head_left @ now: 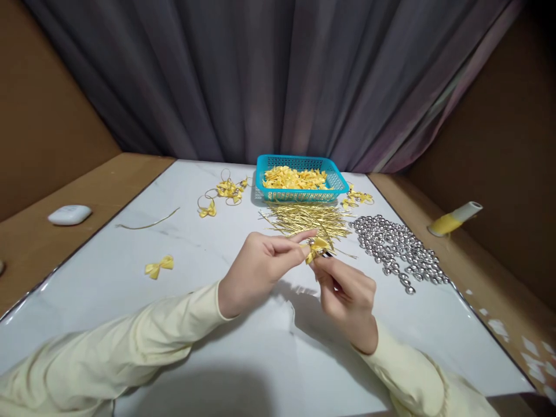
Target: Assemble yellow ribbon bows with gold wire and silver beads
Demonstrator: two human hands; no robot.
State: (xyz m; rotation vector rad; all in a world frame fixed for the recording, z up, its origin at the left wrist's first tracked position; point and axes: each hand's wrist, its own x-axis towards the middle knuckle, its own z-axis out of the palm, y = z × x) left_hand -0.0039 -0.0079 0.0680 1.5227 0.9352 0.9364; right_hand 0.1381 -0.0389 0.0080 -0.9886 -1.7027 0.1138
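Note:
A yellow ribbon bow (319, 247) is held above the table between my two hands. My left hand (274, 258) pinches its left side, thumb and fingers closed, index finger stretched along the top. My right hand (345, 289) is closed on the bow's lower right edge, and a small dark bit shows by its fingertips. Just behind the bow lies a pile of gold twist ties (304, 220). To the right spreads a heap of silver jingle bells (395, 246). A loose bow (158, 267) and a single gold tie (150, 223) lie at the left.
A blue basket (304, 193) of yellow bows stands at the back. Bows with looped ties (230, 189) lie left of it, and more bows (358, 198) right. A white case (69, 215) sits on the left ledge, a yellow-and-white roll (455, 219) on the right one.

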